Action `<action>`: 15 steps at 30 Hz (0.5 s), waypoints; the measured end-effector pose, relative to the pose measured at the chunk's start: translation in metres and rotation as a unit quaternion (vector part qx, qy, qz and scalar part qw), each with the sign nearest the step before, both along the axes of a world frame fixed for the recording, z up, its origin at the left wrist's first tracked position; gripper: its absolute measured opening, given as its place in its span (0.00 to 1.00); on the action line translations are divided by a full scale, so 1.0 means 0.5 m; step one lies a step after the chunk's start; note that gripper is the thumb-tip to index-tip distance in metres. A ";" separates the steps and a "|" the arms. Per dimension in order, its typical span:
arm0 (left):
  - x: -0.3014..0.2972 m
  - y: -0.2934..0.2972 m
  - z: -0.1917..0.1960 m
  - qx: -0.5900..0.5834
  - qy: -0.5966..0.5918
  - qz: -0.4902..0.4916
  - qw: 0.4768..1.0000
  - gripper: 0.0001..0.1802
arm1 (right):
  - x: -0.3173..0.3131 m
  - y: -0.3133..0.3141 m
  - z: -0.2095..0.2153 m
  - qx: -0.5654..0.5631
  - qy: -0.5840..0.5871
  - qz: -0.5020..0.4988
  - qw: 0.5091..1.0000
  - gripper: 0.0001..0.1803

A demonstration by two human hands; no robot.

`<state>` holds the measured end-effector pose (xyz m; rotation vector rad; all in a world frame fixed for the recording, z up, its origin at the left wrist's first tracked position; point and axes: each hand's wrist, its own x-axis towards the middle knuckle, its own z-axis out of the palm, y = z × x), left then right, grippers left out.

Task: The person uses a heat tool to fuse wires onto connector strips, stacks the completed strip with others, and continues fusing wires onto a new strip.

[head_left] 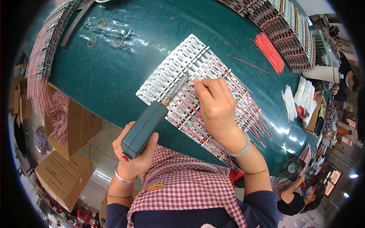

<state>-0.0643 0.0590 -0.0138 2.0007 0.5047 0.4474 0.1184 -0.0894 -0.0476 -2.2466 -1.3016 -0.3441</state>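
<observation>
My left hand (138, 148) is wrapped round a dark green, boxy hand tool (145, 127) with a long metal tip, much like a soldering gun. Its tip reaches up to the panel of small white units (167, 76) on the table, close to my right fingertips. Thumb and forefinger of my right hand (216, 102) are pinched together over this panel, at the end of a thin wire (191, 89) that they partly cover. Many red and white wires (243, 110) run from the panel's units toward the lower right, passing beneath my right hand and wrist.
Loose red wires (270, 53) and bundles of white wires (304, 93) lie on the green table (152, 34) to the right. Stacked panels (285, 30) stand at the far right, wired panels (43, 68) at the left. Rubber bands (118, 41) lie far left; cardboard boxes (64, 176) stand below.
</observation>
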 end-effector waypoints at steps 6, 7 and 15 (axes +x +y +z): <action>0.004 -0.002 0.002 -0.015 0.018 0.000 1.000 0.12 | 0.000 0.002 0.002 -0.009 -0.009 0.002 1.000 0.18; 0.004 -0.001 0.002 -0.012 0.018 -0.003 1.000 0.11 | 0.000 0.002 0.002 -0.010 -0.013 0.002 1.000 0.18; -0.006 0.002 -0.003 0.020 0.018 -0.016 1.000 0.12 | -0.001 0.004 0.004 -0.017 -0.022 -0.001 1.000 0.17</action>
